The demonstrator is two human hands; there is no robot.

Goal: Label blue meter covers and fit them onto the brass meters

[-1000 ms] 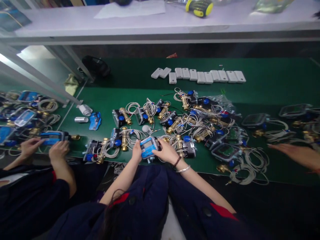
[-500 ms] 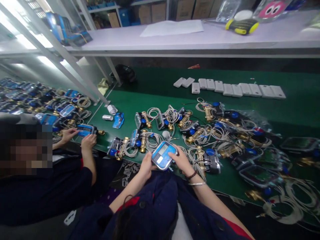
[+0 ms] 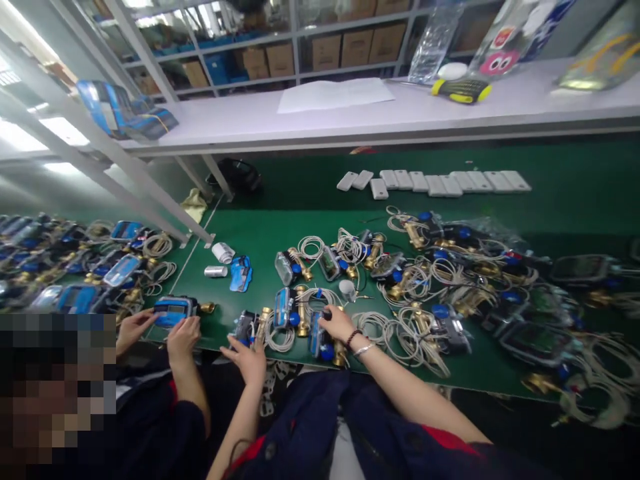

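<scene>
My right hand (image 3: 341,325) grips the upper edge of a blue-faced meter (image 3: 315,335), which stands on its side at the bench's front edge with a brass pipe fitting behind it. My left hand (image 3: 249,359), fingers spread, is at another meter (image 3: 244,327) with a dark back; whether it touches that one I cannot tell. Between my hands stands a third blue-faced meter (image 3: 283,308) beside its brass fitting (image 3: 303,312) and a coil of grey cable (image 3: 279,339).
To the left, a co-worker's hands (image 3: 183,337) hold a blue meter (image 3: 174,311). Several meters with cables (image 3: 425,273) crowd the right side. White boxes (image 3: 440,185) line the back. Blue face plates (image 3: 241,274) lie near a white roll (image 3: 223,253). A screwdriver (image 3: 461,91) rests on the shelf.
The meter that both hands held near my body now stands on the bench under my right hand. My left hand has let go and moved left. The view has tilted up.
</scene>
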